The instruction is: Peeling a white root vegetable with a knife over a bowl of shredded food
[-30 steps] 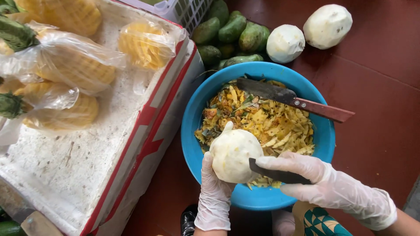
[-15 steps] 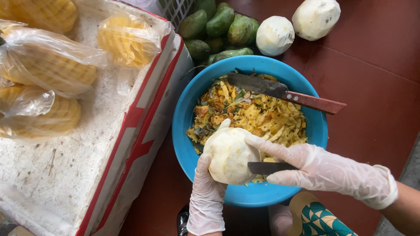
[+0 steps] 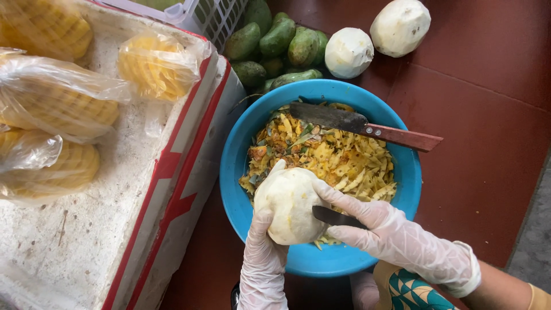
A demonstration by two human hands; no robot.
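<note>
While our left hand (image 3: 263, 261) cups the peeled pale fruit (image 3: 291, 204) from below, over the near rim of the blue basin (image 3: 232, 172), our right hand (image 3: 383, 229) is wrapped tight on a small dark knife (image 3: 336, 217), blade lying against the fruit's right side. Both hands are gloved. The basin is full of yellow and green peelings (image 3: 327, 158), with a bigger wooden-handled knife (image 3: 367, 127) laid across its far rim.

Risks as we judge them:
- Peeled flesh plus wet gloves looks slippery; if the fruit turns in the palm, the blade can skid toward the left thumb.
- The edge sits close to the right forefinger resting on the fruit.
- The big knife only rests on the rim; a bump to the basin could tip it onto the red floor (image 3: 488, 115).
</note>
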